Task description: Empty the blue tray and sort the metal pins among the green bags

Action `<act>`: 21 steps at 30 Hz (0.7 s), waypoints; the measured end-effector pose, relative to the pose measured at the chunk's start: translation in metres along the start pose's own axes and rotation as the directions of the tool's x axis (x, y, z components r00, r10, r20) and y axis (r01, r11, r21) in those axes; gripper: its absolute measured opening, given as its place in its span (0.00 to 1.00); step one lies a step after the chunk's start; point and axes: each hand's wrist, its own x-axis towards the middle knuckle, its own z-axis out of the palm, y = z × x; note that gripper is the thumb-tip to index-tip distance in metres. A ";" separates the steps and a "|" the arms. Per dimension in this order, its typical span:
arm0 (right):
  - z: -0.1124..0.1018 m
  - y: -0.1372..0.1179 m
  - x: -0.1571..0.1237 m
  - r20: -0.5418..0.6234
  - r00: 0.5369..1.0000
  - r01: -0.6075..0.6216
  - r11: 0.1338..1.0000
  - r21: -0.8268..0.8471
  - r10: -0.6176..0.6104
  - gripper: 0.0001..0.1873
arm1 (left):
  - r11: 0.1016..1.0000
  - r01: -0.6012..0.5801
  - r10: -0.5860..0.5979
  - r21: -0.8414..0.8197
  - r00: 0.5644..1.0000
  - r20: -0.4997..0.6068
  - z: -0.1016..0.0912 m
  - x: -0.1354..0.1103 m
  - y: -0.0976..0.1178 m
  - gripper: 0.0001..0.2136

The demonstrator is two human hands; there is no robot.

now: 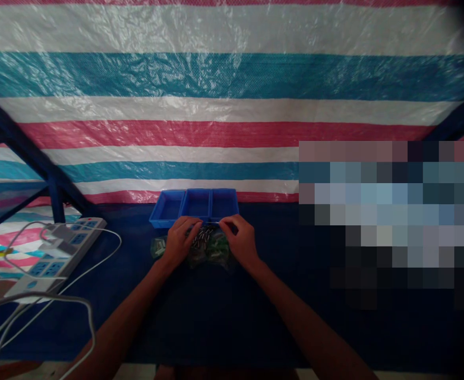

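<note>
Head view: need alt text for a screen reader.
Two bare hands, the left hand and the right hand, meet over a heap of small metal parts beside a clear plastic bag of green items, just in front of a blue three-compartment tray. A power strip lies left on a dark blue cover, below a striped tarp.

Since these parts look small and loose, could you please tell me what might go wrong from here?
The small dark-and-silver parts lie loose between the left hand and right hand, so some could roll away on the dark blue table cover and be hard to spot. Both hands are close to the blue three-compartment tray, so a knock might shift it. The clear plastic bag could also snag fingers.
</note>
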 end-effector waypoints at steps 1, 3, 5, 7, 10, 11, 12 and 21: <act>0.000 0.001 -0.003 0.008 0.999 0.038 0.999 -0.016 -0.037 0.10 | 1.000 -0.011 0.011 0.010 1.000 0.007 0.000 0.000 0.000 0.11; 0.001 0.000 -0.007 0.010 0.995 0.099 0.994 -0.044 -0.099 0.09 | 0.998 -0.041 0.040 0.037 0.999 0.018 0.000 0.000 0.001 0.11; 0.001 -0.001 -0.010 -0.003 0.991 0.134 0.990 -0.052 -0.134 0.10 | 0.996 -0.068 0.067 0.056 0.998 0.021 0.000 -0.001 0.000 0.11; 0.001 -0.004 -0.011 -0.025 0.988 0.151 0.988 -0.042 -0.152 0.10 | 0.994 -0.085 0.083 0.068 0.996 0.031 0.001 -0.002 -0.001 0.10; 0.000 -0.007 -0.012 -0.063 0.987 0.149 0.989 -0.024 -0.150 0.11 | 0.992 -0.104 0.100 0.075 0.993 0.054 0.005 -0.005 -0.005 0.10; 0.000 -0.007 -0.012 -0.070 0.987 0.141 0.990 -0.022 -0.142 0.10 | 0.991 -0.111 0.107 0.074 0.993 0.057 0.006 -0.005 -0.005 0.10; 0.000 -0.006 -0.011 -0.073 0.989 0.130 0.991 -0.020 -0.131 0.10 | 0.991 -0.115 0.111 0.074 0.992 0.058 0.007 -0.006 -0.006 0.09; 0.004 0.000 -0.012 -0.021 0.997 0.072 0.997 0.012 -0.072 0.12 | 0.989 -0.135 0.134 0.054 0.991 0.021 0.008 -0.005 -0.005 0.09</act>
